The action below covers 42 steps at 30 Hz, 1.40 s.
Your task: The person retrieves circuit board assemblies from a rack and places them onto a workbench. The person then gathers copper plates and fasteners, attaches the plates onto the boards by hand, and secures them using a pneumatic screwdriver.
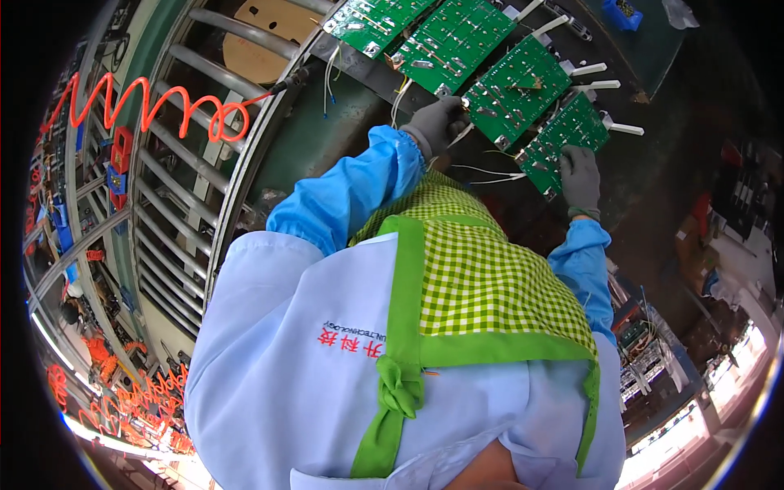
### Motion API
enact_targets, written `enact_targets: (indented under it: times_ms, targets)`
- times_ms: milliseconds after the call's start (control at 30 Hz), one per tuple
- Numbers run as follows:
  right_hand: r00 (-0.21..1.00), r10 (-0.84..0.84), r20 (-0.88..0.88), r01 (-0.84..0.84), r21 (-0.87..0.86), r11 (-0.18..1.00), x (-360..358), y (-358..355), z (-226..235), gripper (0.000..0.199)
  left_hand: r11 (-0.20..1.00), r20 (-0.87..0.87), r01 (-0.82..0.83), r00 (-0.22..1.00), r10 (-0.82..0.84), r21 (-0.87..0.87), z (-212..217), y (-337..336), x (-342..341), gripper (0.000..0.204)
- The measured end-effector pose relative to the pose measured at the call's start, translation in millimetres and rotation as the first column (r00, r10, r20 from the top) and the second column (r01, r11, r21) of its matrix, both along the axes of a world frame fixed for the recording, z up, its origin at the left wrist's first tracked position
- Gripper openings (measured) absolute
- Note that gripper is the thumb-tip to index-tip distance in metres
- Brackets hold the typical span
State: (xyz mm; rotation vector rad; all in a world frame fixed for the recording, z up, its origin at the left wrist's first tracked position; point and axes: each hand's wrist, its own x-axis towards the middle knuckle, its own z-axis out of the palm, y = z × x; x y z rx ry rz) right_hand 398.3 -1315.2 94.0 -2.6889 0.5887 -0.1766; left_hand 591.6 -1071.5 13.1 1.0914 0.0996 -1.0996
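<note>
Several green circuit boards lie in a slanting row at the top of the view, with silver metal parts and white wires along their edges. My right hand [580, 181], in a grey glove, grips the near edge of the nearest circuit board [549, 140], fingertips on its face. At the left corner of the neighbouring circuit board [516, 96] is my left hand [434, 127], also gloved, its fingers curled together. What it pinches is hidden, though a white wire shows just beside it. Thin white wires [490, 174] stick out leftward from the nearest board.
White plastic strips [625, 129] jut from the boards' right edges. Left of me runs a metal roller conveyor [184, 175], with a round brown disc [265, 41] on it and a coiled orange hose [175, 102] above. A blue bin [622, 15] stands at the top right.
</note>
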Motion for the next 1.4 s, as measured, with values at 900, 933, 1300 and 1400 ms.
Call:
enact_targets:
  times_ms: [900, 933, 1300, 1400]
  targets:
    - [0.905, 0.386, 0.182, -0.409, 0.113, 0.906, 144, 96, -25, 0.022, 0.993, -0.049, 0.106, 0.993, -0.109, -0.051, -8, 0, 3, 0.027]
    - [0.900, 0.397, 0.182, -0.420, 0.114, 0.900, 146, 99, -25, 0.022, 0.994, -0.049, 0.094, 0.994, -0.097, -0.050, -12, 2, 2, 0.027]
    - [0.881, 0.425, 0.208, -0.460, 0.171, 0.871, 146, 103, -17, 0.023, 0.985, -0.131, -0.018, 0.991, -0.005, -0.170, -44, 1, -1, 0.020]
    - [0.949, 0.294, 0.114, -0.315, 0.389, 0.866, 149, 100, -18, 0.021, 0.976, -0.464, -0.135, 0.885, 0.042, -0.170, -8, -1, 1, 0.019]
